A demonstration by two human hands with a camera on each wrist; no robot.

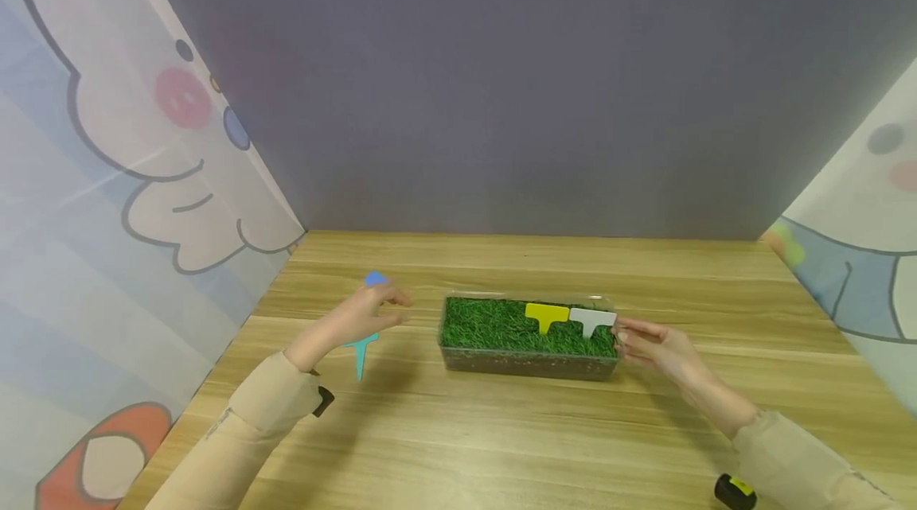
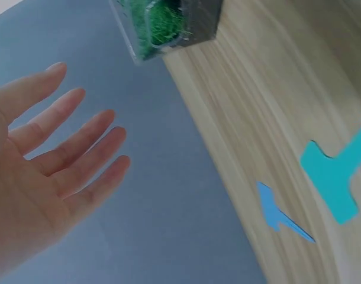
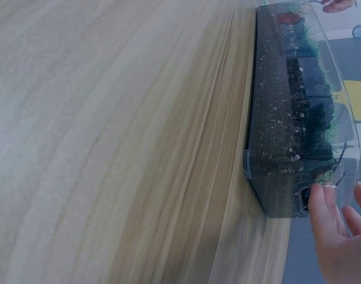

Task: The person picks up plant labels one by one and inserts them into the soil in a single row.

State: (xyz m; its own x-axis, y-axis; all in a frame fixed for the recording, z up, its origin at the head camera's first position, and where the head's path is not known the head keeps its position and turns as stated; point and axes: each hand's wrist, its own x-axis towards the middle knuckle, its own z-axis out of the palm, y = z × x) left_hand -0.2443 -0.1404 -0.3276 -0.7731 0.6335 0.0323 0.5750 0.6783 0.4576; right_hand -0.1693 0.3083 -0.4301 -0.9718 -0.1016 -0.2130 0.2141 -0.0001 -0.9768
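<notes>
A clear planter box (image 1: 530,365) filled with soil and green artificial grass (image 1: 487,323) stands on the wooden table. A yellow T-shaped plant label (image 1: 548,313) and a white one (image 1: 593,318) stand upright side by side in its right half. My right hand (image 1: 661,347) touches the box's right end beside the white label; in the right wrist view its fingertips (image 3: 321,207) rest against the end wall. My left hand (image 1: 361,315) hovers left of the box, fingers spread and holding nothing. Below it a blue label (image 2: 271,207) and a teal label (image 2: 331,177) lie on the table.
A grey panel (image 1: 487,96) rises behind the wooden table (image 1: 458,430). Cartoon-printed cloths (image 1: 107,200) hang at both sides. Dark wrist devices (image 1: 324,401) are strapped below both sleeves.
</notes>
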